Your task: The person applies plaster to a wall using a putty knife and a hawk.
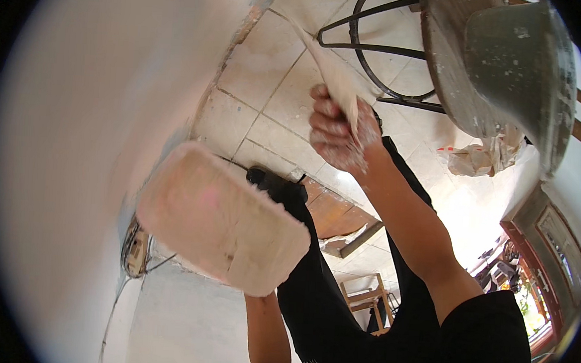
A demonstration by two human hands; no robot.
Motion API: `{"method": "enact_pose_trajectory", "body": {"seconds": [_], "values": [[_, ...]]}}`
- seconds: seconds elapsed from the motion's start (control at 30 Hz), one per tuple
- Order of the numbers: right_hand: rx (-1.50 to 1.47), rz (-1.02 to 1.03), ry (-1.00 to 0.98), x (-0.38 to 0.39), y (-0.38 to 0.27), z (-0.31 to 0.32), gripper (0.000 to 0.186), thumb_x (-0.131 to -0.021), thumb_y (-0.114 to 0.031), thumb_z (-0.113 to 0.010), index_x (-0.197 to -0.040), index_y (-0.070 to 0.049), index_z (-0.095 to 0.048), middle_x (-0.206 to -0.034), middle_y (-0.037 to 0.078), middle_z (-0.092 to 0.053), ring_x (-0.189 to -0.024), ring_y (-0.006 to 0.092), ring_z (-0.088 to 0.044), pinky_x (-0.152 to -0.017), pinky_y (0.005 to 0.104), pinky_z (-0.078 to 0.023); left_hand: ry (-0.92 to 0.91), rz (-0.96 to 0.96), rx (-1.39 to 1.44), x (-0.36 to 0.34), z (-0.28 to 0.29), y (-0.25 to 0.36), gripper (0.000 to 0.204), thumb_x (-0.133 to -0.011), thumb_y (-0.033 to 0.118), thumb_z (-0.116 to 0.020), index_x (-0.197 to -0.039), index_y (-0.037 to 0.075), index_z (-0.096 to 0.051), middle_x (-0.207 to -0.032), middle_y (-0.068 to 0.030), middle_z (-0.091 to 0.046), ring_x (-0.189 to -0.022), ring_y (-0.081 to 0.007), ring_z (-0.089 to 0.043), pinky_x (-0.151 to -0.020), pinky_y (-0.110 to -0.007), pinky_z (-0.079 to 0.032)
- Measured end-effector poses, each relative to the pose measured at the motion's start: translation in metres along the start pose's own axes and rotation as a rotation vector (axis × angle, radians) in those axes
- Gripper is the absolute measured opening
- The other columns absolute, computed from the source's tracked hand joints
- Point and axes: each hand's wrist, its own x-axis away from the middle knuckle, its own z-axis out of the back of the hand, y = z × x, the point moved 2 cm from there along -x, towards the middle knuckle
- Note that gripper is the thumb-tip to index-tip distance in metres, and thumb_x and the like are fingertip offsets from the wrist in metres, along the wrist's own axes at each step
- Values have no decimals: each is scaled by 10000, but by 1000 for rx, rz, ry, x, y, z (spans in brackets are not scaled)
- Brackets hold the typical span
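My right hand (336, 134), smeared with white plaster, is closed around a plastering trowel (331, 67). The trowel's pale, plaster-coated blade shows nearly edge-on and a little blurred, pointing up and away over the floor. Left of it, a plasterer's hawk (219, 210) is held out next to the wall, its flat rectangular face coated with pinkish-white plaster. My left forearm (268, 333) rises to the underside of the hawk, which hides that hand and its fingers. The light-coloured wall (95, 116) fills the left side.
A grey-green plastic tub (520, 69) stands on a round stool with black metal legs (359, 39) at the upper right. A crumpled plastic bag (475, 156) lies beneath. An electrical box with wires (137, 248) is low on the wall. A wooden stool (366, 296) stands behind me.
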Motion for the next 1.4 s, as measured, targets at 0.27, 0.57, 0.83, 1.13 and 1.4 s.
{"method": "enact_pose_trajectory", "body": {"seconds": [0.27,0.57,0.83,1.13,1.4], "values": [[1090,116,737,39,29,-142,281,-856,-235,-589,-922,38,-591,-798,40,-623,-693,87,-580,-637,231,-480,-27,2,56,22,-27,-27,632,-825,464,-489,-1331,140,-294,-1342,-96,-338,-1208,-353,-325,-902,-607,-321],[1935,241,721,57,29,-249,256,-839,-219,-610,-872,35,-595,-683,61,-628,-583,68,-514,-544,227,-426,-122,17,56,74,-94,-50,644,-827,475,-481,-1335,131,-286,-1341,-106,-338,-1204,-342,-333,-920,-579,-322],[1993,340,500,62,63,-398,187,-831,-146,-612,-870,37,-619,-687,38,-631,-618,54,-533,-562,231,-446,-232,-2,90,163,-180,-44,654,-829,484,-474,-1338,124,-279,-1341,-115,-338,-1202,-333,-340,-936,-554,-324],[1908,368,418,73,91,-526,195,-821,-162,-628,-846,32,-625,-692,66,-641,-612,72,-564,-560,242,-453,-382,1,141,233,-262,-36,666,-831,495,-466,-1342,115,-271,-1341,-125,-337,-1199,-322,-347,-954,-526,-325],[1642,494,389,61,106,-560,200,-843,-158,-606,-925,24,-616,-792,45,-635,-668,65,-564,-599,212,-457,-558,27,119,258,-300,-21,677,-832,504,-459,-1346,108,-264,-1341,-134,-337,-1196,-312,-354,-971,-501,-327]]}}
